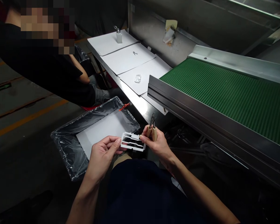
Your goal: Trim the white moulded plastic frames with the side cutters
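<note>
Over my lap, my left hand (105, 152) pinches the left end of a white plastic frame (133, 148) with long open slots. My right hand (157, 141) is closed around small cutting pliers (154, 133) with beige handles, their metal jaws pointing up and away from me. The thumb and forefinger of that same hand touch the frame's right end, so it is held between both hands. A similar pale frame (137, 78) lies flat on a white sheet (151, 70) on the bench ahead.
A bin lined with black plastic (72, 161) stands at left, a white sheet (102, 127) inside. To the right runs a green ribbed conveyor belt (224, 93) with a metal side rail (200, 127). A pump bottle (119, 36) stands on the bench. A person (37, 65) sits at left.
</note>
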`<control>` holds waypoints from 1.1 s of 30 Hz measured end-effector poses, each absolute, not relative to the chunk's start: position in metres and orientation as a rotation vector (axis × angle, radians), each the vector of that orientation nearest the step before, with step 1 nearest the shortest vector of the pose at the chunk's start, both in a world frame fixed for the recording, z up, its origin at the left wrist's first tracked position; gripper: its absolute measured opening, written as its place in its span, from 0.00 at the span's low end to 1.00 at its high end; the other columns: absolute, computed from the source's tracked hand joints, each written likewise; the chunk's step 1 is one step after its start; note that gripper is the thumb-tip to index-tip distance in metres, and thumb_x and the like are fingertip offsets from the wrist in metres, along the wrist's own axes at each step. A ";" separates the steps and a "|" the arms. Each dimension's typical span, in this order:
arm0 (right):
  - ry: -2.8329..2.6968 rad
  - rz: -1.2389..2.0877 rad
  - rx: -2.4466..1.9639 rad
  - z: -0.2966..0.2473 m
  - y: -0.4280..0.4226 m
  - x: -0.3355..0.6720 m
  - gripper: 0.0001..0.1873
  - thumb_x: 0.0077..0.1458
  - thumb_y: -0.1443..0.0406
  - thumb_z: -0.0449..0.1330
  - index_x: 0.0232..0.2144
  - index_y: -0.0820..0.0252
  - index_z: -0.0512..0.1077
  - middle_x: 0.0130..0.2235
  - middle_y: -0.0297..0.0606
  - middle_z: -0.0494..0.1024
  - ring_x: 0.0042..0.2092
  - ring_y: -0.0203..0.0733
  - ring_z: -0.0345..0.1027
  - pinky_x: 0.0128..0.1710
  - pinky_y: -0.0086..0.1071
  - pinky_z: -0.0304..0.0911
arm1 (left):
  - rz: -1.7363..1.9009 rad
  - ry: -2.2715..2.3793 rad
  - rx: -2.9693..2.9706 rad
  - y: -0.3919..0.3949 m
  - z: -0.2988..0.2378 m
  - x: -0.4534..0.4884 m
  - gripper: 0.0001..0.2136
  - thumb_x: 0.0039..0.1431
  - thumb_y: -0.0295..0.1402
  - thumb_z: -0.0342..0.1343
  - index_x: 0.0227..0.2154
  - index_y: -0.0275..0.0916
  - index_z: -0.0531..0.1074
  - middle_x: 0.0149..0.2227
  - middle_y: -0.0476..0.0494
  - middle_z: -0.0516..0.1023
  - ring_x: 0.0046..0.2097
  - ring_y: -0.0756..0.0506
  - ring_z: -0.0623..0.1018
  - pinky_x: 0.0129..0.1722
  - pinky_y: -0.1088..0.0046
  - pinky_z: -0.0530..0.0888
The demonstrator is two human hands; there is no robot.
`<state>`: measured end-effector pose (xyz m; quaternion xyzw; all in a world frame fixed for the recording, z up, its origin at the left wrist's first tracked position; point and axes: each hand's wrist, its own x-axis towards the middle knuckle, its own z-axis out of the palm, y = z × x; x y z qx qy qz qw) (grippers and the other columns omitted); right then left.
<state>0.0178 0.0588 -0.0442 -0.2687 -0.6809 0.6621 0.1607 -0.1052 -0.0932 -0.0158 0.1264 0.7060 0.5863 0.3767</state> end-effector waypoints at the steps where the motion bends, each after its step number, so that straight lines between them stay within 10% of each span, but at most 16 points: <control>1: -1.948 1.897 -0.772 -0.044 0.059 0.019 0.10 0.51 0.62 0.60 0.32 0.59 0.62 0.30 0.31 0.66 0.32 0.34 0.60 0.34 0.29 0.59 | 1.444 1.825 0.377 -0.094 -0.015 -0.107 0.10 0.53 0.39 0.59 0.30 0.35 0.74 0.26 0.42 0.78 0.30 0.45 0.78 0.30 0.73 0.74; 9: -1.870 2.101 -0.689 -0.061 0.052 0.029 0.12 0.50 0.61 0.61 0.32 0.60 0.62 0.30 0.32 0.66 0.32 0.33 0.60 0.33 0.29 0.59 | 1.300 2.088 1.098 -0.094 -0.014 -0.117 0.08 0.58 0.32 0.52 0.26 0.40 0.73 0.45 0.42 0.76 0.42 0.42 0.75 0.37 0.71 0.70; 16: -2.016 2.251 -0.721 -0.082 0.024 0.070 0.12 0.54 0.59 0.58 0.34 0.60 0.63 0.29 0.32 0.65 0.31 0.33 0.59 0.33 0.29 0.59 | 0.968 1.605 1.189 -0.089 -0.018 -0.111 0.10 0.59 0.33 0.49 0.30 0.41 0.76 0.33 0.42 0.78 0.32 0.44 0.75 0.33 0.70 0.70; 33: -3.378 0.816 -0.839 0.026 0.061 0.132 0.25 0.41 0.68 0.54 0.46 0.59 0.64 0.38 0.39 0.68 0.36 0.41 0.59 0.39 0.37 0.53 | 0.494 1.101 1.599 -0.016 -0.011 -0.088 0.09 0.58 0.26 0.46 0.24 0.38 0.66 0.21 0.52 0.65 0.23 0.51 0.63 0.23 0.75 0.58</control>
